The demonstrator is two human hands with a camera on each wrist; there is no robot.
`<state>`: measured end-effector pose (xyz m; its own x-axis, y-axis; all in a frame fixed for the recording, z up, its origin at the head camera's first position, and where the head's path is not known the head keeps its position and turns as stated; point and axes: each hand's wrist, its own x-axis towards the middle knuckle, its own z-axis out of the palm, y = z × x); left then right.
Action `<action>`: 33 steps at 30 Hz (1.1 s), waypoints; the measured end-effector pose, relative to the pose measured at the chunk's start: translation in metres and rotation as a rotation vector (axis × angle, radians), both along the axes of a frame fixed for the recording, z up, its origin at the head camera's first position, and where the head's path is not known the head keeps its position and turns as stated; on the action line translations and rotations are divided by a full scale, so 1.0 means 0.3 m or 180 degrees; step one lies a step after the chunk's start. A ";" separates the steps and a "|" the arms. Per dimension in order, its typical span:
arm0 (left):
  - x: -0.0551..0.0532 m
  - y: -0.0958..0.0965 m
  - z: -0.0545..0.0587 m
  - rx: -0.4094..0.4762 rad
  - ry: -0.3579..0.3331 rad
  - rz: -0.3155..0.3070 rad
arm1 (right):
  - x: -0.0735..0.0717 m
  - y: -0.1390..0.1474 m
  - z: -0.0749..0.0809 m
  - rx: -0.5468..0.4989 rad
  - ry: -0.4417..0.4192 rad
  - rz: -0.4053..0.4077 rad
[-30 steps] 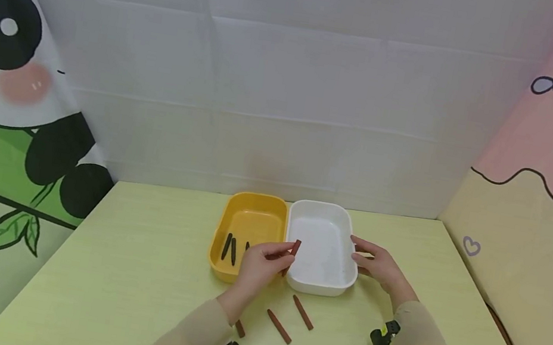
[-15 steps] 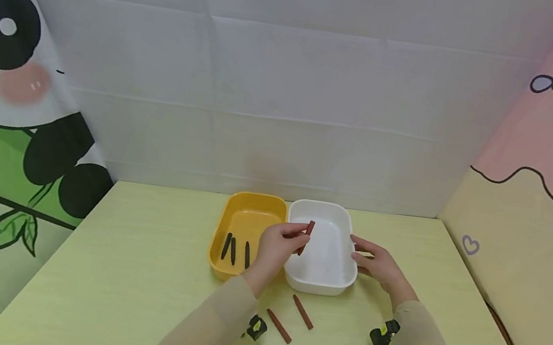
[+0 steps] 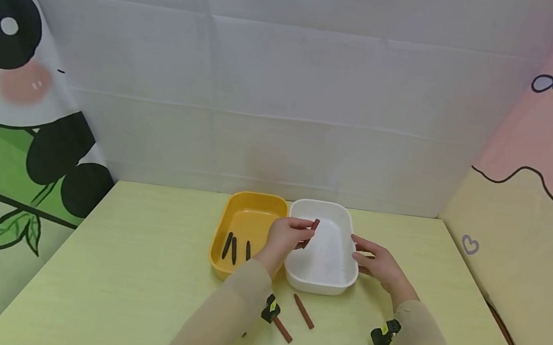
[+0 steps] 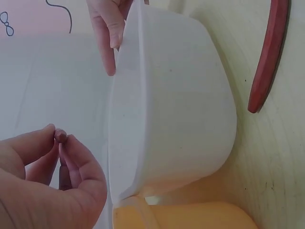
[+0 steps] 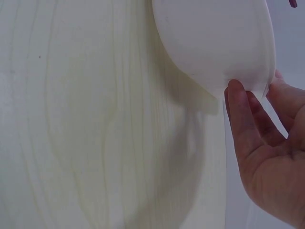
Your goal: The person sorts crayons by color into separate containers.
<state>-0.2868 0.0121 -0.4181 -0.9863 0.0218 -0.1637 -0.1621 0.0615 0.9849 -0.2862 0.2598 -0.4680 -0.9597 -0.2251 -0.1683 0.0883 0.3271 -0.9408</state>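
My left hand (image 3: pixel 283 241) pinches a reddish-brown crayon (image 3: pixel 315 224) between thumb and fingers, over the left side of the white tray (image 3: pixel 323 267). In the left wrist view the crayon's blunt end (image 4: pixel 60 135) pokes out between the fingertips. My right hand (image 3: pixel 382 267) grips the white tray's right side, its thumb at the rim and fingertips (image 5: pixel 237 90) against the outer wall. No crayon shows on the white tray's floor. Close beside it stands a yellow tray (image 3: pixel 253 217) with several black crayons (image 3: pixel 234 250) in it.
Two reddish-brown crayons lie on the table in front of the trays, one crayon (image 3: pixel 304 312) fully visible and one crayon (image 3: pixel 283 331) partly behind the left wrist camera (image 3: pixel 271 309). A small dark tip (image 3: pixel 243 334) shows beside the left sleeve. A white cloth wall (image 3: pixel 268 153) rises behind.
My left hand has carried the crayon rightward and away from me, from the white tray's left rim to over its inside. The right hand has stayed on the tray.
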 end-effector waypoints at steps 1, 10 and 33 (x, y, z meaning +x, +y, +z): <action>-0.004 0.003 -0.001 -0.0019 -0.0024 -0.0001 | 0.000 0.000 0.000 -0.0011 -0.0003 -0.0003; -0.036 0.019 -0.010 -0.0580 -0.0030 -0.0034 | 0.001 0.002 -0.004 -0.0054 -0.0016 -0.0033; -0.031 0.012 -0.030 -0.0700 0.0133 -0.0128 | 0.002 -0.005 -0.002 -0.0053 -0.0045 -0.0076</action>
